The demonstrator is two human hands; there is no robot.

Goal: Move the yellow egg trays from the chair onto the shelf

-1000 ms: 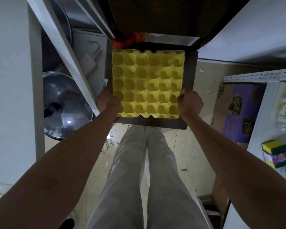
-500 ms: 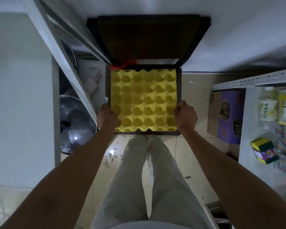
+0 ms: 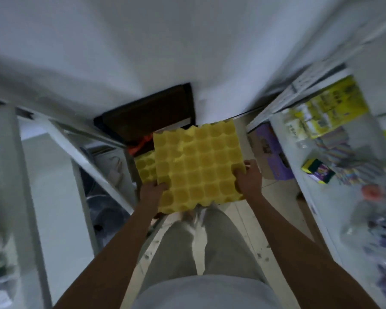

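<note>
We have one yellow egg tray point(image 3: 201, 168) lifted off the dark chair point(image 3: 152, 117) at the far end of the aisle, held level between both hands above our legs. Our left hand point(image 3: 151, 192) pinches the tray's near-left edge, thumb on top and fingers under; our right hand point(image 3: 249, 179) pinches the right edge the same way, so each grip is pressed onto the tray. More trays point(image 3: 145, 168) lie on the chair seat, showing just to the left of and under the lifted one. The white shelf on the right point(image 3: 299, 197) is crowded with blurred packets and a small box point(image 3: 316, 171); a second rack point(image 3: 80, 157) stands to the left. We cannot tell from here which level is meant.

To do this carry well, we should keep both grips even so the thin moulded tray does not flex or twist, hold it flat, turn the body slowly, and find a bare patch of shelf before lowering it
</note>
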